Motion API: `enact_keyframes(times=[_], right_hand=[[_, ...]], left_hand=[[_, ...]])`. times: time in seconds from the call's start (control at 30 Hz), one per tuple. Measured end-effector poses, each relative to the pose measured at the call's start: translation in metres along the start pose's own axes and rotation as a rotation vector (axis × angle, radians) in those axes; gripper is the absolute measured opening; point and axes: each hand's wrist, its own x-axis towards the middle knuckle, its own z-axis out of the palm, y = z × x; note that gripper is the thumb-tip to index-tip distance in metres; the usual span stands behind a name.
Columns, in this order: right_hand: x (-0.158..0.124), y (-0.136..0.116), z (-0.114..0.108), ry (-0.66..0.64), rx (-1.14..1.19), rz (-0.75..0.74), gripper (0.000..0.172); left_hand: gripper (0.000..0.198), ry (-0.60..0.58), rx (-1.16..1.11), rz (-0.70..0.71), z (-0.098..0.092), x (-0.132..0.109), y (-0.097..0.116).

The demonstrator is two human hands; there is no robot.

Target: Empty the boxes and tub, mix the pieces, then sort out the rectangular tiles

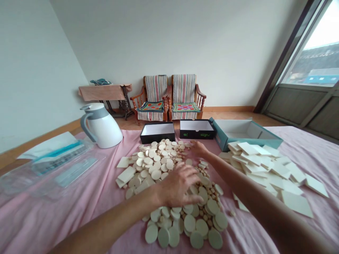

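Pale round discs and small beads lie heaped at the centre of a pink cloth, the left hand spread wide, palm down on top of the pile, holding nothing visible. The right hand rests at the heap's far edge, at 1 o'clock, against the discs; whether it grips any cannot be told. Cream square tiles lie scattered at 3 o'clock. Two open black boxes stand at 12 o'clock, a teal box at 1 o'clock, a white carafe at 10 o'clock and a clear plastic case at 9 o'clock.
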Motion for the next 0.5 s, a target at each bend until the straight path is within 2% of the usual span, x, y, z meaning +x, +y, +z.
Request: enact_keyframes(times=[0.03, 0.1, 0.23, 0.33, 0.5], right_hand=[[0.0, 0.002, 0.002, -0.023, -0.005, -0.009, 0.035], [-0.002, -0.001, 0.008, -0.067, -0.004, -0.047, 0.035], [-0.012, -0.02, 0.015, -0.163, 0.025, -0.172, 0.036], [-0.016, -0.03, 0.01, -0.2, 0.028, -0.26, 0.033], [-0.01, -0.039, 0.005, -0.08, -0.062, -0.304, 0.03]], left_hand=[[0.059, -0.038, -0.011, 0.059, 0.007, 0.007, 0.012], [0.065, -0.101, 0.01, 0.143, 0.022, 0.019, 0.029], [0.049, -0.166, 0.106, 0.106, 0.039, 0.029, 0.034], [0.036, -0.162, 0.157, 0.023, 0.037, 0.025, 0.027], [0.029, -0.153, 0.219, -0.121, 0.021, 0.008, 0.01]])
